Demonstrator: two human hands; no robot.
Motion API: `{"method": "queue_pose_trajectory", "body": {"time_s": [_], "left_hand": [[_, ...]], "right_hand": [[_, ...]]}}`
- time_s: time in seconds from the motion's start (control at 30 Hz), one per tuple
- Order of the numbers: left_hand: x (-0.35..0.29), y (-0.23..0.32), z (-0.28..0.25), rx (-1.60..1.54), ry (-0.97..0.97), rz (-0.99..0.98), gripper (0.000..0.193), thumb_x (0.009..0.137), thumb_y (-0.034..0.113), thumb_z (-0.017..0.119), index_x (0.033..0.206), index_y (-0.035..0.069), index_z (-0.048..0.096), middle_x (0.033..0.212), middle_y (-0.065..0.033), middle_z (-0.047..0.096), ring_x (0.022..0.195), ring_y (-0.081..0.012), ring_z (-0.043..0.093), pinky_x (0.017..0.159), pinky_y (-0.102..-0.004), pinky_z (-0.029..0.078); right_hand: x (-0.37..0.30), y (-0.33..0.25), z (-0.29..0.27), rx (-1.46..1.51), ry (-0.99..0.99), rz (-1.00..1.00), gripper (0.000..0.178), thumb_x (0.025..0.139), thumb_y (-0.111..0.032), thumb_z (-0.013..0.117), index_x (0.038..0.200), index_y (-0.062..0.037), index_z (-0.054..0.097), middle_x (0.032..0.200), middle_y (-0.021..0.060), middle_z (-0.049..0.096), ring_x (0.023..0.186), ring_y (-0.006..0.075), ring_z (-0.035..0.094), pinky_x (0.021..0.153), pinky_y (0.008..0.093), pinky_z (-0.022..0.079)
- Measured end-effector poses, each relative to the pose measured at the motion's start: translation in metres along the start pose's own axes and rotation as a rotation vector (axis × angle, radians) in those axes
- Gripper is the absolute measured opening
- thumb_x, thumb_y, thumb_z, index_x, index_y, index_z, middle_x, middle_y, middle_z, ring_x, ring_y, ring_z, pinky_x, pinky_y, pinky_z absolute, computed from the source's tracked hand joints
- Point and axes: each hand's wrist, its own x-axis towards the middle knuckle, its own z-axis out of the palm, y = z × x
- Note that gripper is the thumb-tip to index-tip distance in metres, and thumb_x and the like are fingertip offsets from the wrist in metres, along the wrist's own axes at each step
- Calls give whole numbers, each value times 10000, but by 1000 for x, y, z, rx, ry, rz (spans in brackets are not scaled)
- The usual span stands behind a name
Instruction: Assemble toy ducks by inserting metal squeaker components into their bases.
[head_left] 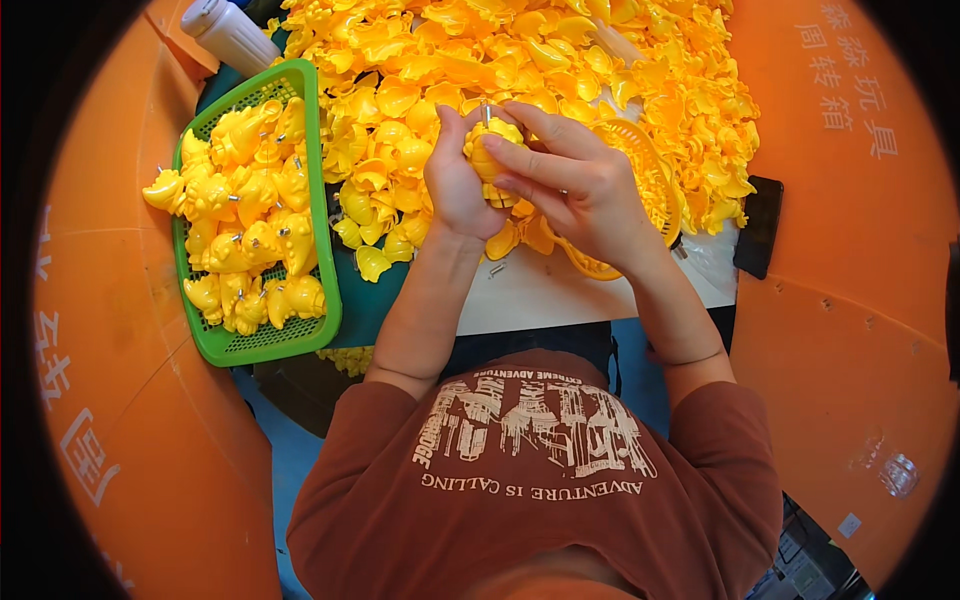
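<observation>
Between my two hands is a glossy yellow plastic figure (487, 160) with a metal pin sticking up from its top. My left hand (455, 185) cups it from the left, its fingers partly hidden behind the figure. From the right, my right hand (590, 185) presses its fingers against the figure's side. A heap of yellow plastic shell pieces (430, 70) spreads just beyond both hands. Below them, a small metal pin (497, 269) lies on the white table surface (540, 300). Behind my right wrist sits a yellow round basket (660, 190), partly covered by shells.
To the left, a green basket (327, 260) holds several yellow figures (255, 195) with metal pins. A white bottle (230, 35) stands behind it. A flat black object (760, 228) lies at the table's right edge. Orange plastic walls (850, 270) flank both sides.
</observation>
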Motion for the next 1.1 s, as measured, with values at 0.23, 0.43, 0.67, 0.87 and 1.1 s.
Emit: {"method": "queue_pose_trajectory", "body": {"time_s": [0.23, 0.43, 0.67, 0.87, 1.1], "left_hand": [[-3, 2, 8, 6, 58, -97, 701, 906, 617, 163, 1166, 43, 470, 1015, -96, 579, 913, -214, 587, 769, -327, 499], [0, 0, -3, -89, -64, -85, 676, 918, 587, 179, 1188, 37, 464, 1121, -100, 543, 1014, -240, 551, 849, -348, 476], [3, -2, 6, -1, 238, -82, 487, 953, 456, 296, 1133, 50, 496, 1033, -101, 578, 947, -218, 583, 768, -313, 507], [5, 1, -3, 20, 140, -46, 412, 954, 416, 363, 1072, 52, 517, 943, -66, 589, 840, -172, 603, 652, -272, 515], [4, -1, 3, 68, 103, 18, 385, 948, 424, 391, 997, 68, 529, 881, -37, 578, 777, -149, 593, 625, -277, 506]], "right_hand": [[2, 8, -5, 84, -36, 85, 361, 707, -80, 730, 1060, -101, 663, 1144, 151, 590, 945, 263, 616, 788, 295, 491], [1, 7, 4, 51, -46, 93, 377, 699, -102, 734, 1068, -104, 659, 1142, 153, 590, 986, 276, 591, 818, 312, 472], [1, 9, 8, -51, -83, 6, 372, 694, -100, 734, 1060, -109, 663, 1140, 152, 590, 957, 264, 584, 801, 314, 468], [3, 11, 14, 472, 32, 343, 443, 665, -62, 753, 1093, -63, 639, 1138, 149, 599, 993, 220, 580, 829, 297, 464], [2, 9, 5, 213, -70, 249, 465, 662, -39, 755, 1105, -10, 615, 1144, 152, 599, 1032, 210, 577, 872, 291, 453]]}}
